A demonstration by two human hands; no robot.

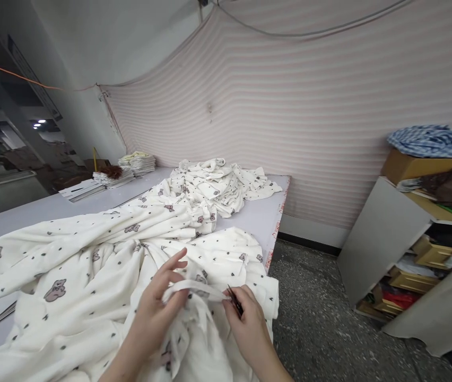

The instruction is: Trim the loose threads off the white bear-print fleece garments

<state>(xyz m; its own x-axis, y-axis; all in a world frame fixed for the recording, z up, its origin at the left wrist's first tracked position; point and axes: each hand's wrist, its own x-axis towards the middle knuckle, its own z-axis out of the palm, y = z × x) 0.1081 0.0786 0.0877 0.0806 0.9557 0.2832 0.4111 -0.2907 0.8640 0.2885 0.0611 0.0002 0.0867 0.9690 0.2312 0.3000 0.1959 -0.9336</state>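
A narrow white fabric strip (206, 287) stretches between my two hands above the white fleecy fabric (102, 276), which is printed with bears and small dark marks. My left hand (154, 313) pinches the strip near its thumb, with the upper fingers partly raised. Dark thread snips (235, 303) rest in my right hand (250, 326), their tips pointing up and left. That hand's thumb and fingertips also meet the strip's right end. Below the hands the fabric falls in loose folds, and the lower part of the strip merges with it.
A heap of the same printed fabric (214, 183) lies farther back on the pale table (263, 212). Folded stacks (138, 163) sit at the back left. Right of a speckled floor (309, 307) stands a grey cabinet (385, 239) with drawers, topped by blue checked cloth (433, 140).
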